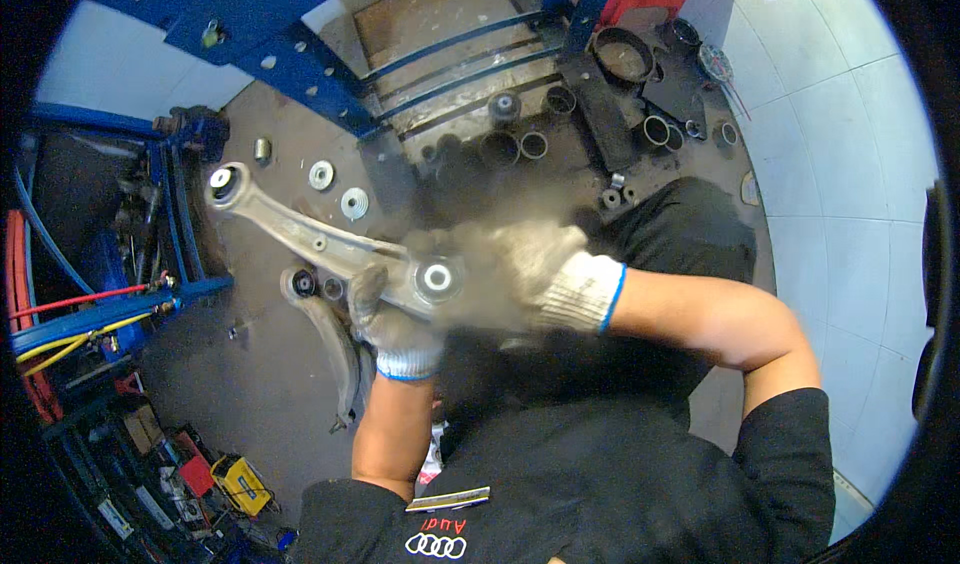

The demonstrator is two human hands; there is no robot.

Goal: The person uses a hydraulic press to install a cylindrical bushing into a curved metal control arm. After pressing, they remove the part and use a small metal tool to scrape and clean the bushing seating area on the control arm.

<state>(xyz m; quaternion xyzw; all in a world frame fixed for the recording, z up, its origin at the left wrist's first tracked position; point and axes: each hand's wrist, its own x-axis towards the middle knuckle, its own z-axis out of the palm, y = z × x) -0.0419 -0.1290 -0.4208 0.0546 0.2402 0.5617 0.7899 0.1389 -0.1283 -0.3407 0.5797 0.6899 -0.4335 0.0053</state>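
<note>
A grey metal suspension control arm (340,247) slants across the middle of the head view, raised above the floor. Its far-left end carries a bushing (222,180); another bushing with a bright centre (436,277) sits near its right end. My left hand (388,314), in a dirty white knit glove, is closed around the arm just left of that right-hand bushing. Beside the same end is my gloved right hand (555,269). A dark blur covers its fingers, so their grip cannot be made out. A second, curved control arm (335,344) lies on the floor below, left of my left wrist.
A blue steel frame (300,59) stands ahead. Round metal discs (354,203), ring sleeves (534,145) and a wide ring (622,56) lie on the floor. Hoses and blue racking (120,314) line the left, with a yellow box (243,484) below. A tiled wall (840,164) rises right.
</note>
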